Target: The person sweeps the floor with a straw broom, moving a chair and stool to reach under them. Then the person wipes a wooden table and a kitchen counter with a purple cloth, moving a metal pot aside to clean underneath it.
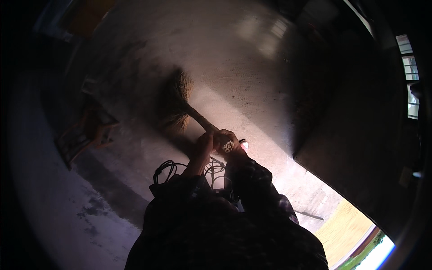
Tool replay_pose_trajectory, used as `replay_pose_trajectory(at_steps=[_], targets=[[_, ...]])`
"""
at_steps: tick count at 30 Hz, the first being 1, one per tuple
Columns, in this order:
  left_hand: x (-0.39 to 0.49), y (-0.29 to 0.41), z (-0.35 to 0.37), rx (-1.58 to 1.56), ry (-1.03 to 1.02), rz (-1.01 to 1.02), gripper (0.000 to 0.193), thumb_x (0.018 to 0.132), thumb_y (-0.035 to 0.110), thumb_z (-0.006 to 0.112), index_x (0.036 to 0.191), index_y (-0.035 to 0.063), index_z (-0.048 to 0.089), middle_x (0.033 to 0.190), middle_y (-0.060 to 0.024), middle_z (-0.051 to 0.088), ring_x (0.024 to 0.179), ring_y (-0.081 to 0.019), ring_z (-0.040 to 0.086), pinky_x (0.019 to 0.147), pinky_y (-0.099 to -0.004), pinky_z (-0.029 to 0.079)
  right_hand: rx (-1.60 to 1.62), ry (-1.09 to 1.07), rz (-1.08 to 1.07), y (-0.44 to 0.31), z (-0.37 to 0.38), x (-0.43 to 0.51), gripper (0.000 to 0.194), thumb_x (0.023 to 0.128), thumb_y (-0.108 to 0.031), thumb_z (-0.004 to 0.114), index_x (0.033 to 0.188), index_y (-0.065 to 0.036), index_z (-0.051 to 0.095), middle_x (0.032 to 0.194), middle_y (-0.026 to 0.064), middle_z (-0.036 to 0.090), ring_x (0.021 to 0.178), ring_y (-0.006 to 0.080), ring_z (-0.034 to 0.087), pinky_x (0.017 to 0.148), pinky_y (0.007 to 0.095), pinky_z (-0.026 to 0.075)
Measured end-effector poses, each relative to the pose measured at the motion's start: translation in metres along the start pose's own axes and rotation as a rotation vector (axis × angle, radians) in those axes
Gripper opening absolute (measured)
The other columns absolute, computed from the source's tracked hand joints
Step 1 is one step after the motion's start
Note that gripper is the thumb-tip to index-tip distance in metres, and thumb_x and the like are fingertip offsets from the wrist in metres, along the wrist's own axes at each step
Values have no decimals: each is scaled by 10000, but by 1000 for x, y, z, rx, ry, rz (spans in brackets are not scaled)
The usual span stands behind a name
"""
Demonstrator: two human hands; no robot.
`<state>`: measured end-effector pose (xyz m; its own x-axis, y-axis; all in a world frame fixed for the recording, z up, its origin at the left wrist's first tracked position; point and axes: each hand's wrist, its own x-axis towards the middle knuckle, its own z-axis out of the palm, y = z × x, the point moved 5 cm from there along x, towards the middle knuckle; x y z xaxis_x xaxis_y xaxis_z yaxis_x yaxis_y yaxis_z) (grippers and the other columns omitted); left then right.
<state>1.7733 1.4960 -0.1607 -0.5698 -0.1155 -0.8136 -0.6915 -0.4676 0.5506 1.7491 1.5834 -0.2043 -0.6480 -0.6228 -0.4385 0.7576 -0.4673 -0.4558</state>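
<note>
A straw broom [199, 118] slants away from me to the upper left, with its bristles fanned out over the concrete floor. Both of my hands grip its bundled handle near the end. My left hand [202, 148] wraps the handle on the left side. Against it, my right hand [229, 143] closes round the handle's end, where the pale cut tips of the stalks show. Whether the bristles touch the floor I cannot tell.
A wooden chair [87, 131] stands to the left. Looped black cables [168, 168] hang close to my body. Sunlight crosses the concrete floor [236, 111]. A dark wall or door panel [344, 135] rises at the right, beside a bright opening to the outdoors. Small windows [410, 67] show far right.
</note>
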Motion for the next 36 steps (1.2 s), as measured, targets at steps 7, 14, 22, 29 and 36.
replay_pose_trajectory(at_steps=[7,14,22,29,36], targets=[[-3,-65,187,131,-430,-89,354,909,431,506,935,84,571,798,-25,625,675,-135,604,624,-284,503,724,227,61,-121,-97,-136,149,846,-151,475,923,-36,531,672,34,551,584,156,550,508,270,459],[-60,-59,236,102,-682,-193,298,912,413,509,965,130,585,771,20,578,656,-76,542,562,-226,447,378,411,-336,-157,-56,-211,136,865,-123,470,854,9,499,712,53,537,605,134,534,519,226,484],[-92,-45,200,99,-780,-314,319,865,391,592,1034,133,510,857,32,544,568,-68,541,455,-174,420,566,421,-172,-120,18,-233,165,832,-98,499,981,-28,499,787,78,539,624,166,537,506,263,483],[-99,-31,161,-36,-589,-284,309,844,378,618,914,83,557,768,-16,590,590,-102,572,431,-214,456,528,367,-38,-113,62,-216,187,851,-116,512,1010,-23,481,788,91,566,605,193,581,524,294,514],[-94,11,76,-236,-375,-125,253,836,345,612,774,110,543,693,13,524,557,-95,515,441,-231,419,543,73,262,-82,105,-146,92,832,-132,518,878,-53,528,683,76,561,580,195,570,509,308,493]])
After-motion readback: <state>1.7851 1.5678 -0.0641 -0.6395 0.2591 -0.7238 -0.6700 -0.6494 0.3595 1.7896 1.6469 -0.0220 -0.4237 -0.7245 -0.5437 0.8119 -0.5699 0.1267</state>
